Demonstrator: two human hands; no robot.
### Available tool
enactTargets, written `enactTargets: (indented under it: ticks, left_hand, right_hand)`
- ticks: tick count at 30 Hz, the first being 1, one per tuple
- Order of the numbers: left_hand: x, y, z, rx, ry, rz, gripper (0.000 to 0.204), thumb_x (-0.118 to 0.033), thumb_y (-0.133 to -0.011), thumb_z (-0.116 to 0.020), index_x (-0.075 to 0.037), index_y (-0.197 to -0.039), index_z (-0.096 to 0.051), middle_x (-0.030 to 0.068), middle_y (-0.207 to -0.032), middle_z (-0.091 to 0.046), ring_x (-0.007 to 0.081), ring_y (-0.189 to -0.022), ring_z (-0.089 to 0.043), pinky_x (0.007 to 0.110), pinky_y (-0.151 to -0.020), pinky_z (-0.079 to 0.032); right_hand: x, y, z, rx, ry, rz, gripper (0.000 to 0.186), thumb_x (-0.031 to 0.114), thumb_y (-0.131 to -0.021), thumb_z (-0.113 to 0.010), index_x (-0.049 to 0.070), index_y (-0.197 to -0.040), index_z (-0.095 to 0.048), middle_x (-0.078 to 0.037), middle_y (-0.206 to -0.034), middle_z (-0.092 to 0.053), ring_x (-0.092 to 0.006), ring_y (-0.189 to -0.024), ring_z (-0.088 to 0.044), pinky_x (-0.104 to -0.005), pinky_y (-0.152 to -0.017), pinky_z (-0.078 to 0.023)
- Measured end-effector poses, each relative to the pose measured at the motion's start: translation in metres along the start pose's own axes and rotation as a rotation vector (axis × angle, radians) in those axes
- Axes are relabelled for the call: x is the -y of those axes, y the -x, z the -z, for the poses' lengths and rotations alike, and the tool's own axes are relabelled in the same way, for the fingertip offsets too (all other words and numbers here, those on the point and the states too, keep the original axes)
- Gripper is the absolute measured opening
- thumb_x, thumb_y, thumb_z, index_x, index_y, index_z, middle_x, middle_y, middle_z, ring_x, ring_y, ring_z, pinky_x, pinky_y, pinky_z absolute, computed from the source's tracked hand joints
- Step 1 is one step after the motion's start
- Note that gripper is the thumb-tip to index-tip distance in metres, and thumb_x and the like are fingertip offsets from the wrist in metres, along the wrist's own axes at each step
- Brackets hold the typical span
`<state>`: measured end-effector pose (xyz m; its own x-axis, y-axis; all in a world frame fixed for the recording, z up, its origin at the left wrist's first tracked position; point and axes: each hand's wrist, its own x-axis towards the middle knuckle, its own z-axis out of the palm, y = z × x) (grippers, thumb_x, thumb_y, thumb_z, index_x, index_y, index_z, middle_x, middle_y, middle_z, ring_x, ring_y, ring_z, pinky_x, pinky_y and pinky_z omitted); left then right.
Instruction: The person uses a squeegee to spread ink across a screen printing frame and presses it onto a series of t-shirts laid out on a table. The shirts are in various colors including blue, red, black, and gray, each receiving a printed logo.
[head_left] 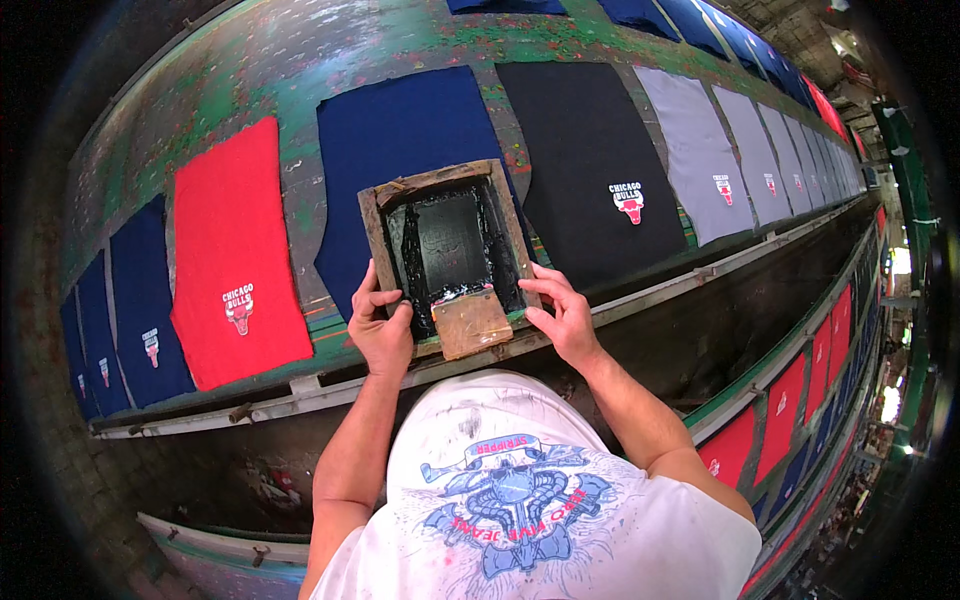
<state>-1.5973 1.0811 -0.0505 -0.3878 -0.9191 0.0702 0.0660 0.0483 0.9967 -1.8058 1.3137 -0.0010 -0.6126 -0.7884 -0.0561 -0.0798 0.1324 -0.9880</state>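
A wooden-framed printing screen (372,222) lies over the lower part of a navy fabric panel (405,118), its inside smeared with black ink. My left hand (383,325) grips the frame's lower left side, thumb and fingers around the wood. On the opposite side, my right hand (562,315) holds the lower right edge between thumb and fingers. A wooden squeegee (472,325) leans on the screen's near end between my hands, its lower edge in the ink. The screen hides whatever is on the navy fabric beneath it.
A red panel (235,210) lies left of the screen; a black panel (595,130) and several grey panels (690,150) lie right, each with a small printed emblem. The long table's metal rail (640,300) runs along its near edge. Another table with red panels (780,410) stands lower right.
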Motion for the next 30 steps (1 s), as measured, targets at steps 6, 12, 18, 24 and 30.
enactTargets:
  ticks: [6,12,18,24,30]
  left_hand:
    - [0.0018,0.0000,-0.0019,-0.001,0.021,0.026,0.019,0.010,-0.081,-0.075,-0.003,-0.095,-0.076,0.0241,-0.165,-0.064,0.0307,-0.148,-0.061,0.044,-0.125,-0.043]
    - [0.0041,-0.0010,-0.0022,0.002,0.004,0.022,0.017,0.008,-0.081,-0.075,-0.003,-0.093,-0.076,0.0235,-0.165,-0.064,0.0308,-0.147,-0.061,0.043,-0.125,-0.044]
    - [0.0070,-0.0009,-0.0038,-0.011,-0.020,0.005,0.015,0.006,-0.080,-0.076,-0.004,-0.092,-0.076,0.0240,-0.163,-0.066,0.0315,-0.146,-0.063,0.043,-0.124,-0.044]
    - [0.0078,-0.0015,-0.0047,-0.016,-0.033,0.004,0.014,0.005,-0.080,-0.076,-0.004,-0.091,-0.076,0.0244,-0.162,-0.066,0.0319,-0.145,-0.063,0.044,-0.124,-0.044]
    - [0.0057,-0.0014,-0.0045,-0.015,-0.068,0.002,0.013,0.004,-0.079,-0.076,-0.004,-0.090,-0.076,0.0244,-0.163,-0.066,0.0324,-0.144,-0.064,0.044,-0.124,-0.045]
  right_hand:
    - [0.0020,0.0001,0.0010,0.009,0.005,0.004,0.043,0.004,-0.100,-0.078,0.001,-0.142,-0.075,-0.021,-0.165,-0.056,-0.0280,-0.145,-0.064,-0.0405,-0.119,-0.054]
    - [0.0024,0.0004,0.0021,0.010,-0.004,-0.004,0.043,0.003,-0.100,-0.077,0.000,-0.143,-0.074,-0.021,-0.166,-0.056,-0.0274,-0.146,-0.064,-0.0405,-0.120,-0.054]
    - [0.0020,0.0006,0.0028,0.007,0.002,-0.003,0.042,0.001,-0.100,-0.076,-0.002,-0.142,-0.074,-0.020,-0.166,-0.056,-0.0270,-0.145,-0.064,-0.0401,-0.120,-0.054]
    - [0.0027,0.0007,0.0015,-0.009,-0.027,-0.009,0.042,0.000,-0.100,-0.075,-0.002,-0.142,-0.074,-0.019,-0.166,-0.056,-0.0260,-0.143,-0.065,-0.0396,-0.118,-0.055]
    - [0.0069,-0.0034,-0.0066,-0.109,0.066,-0.040,0.038,0.001,-0.101,-0.075,0.000,-0.140,-0.076,-0.017,-0.159,-0.064,-0.0252,-0.137,-0.068,-0.0388,-0.113,-0.057]
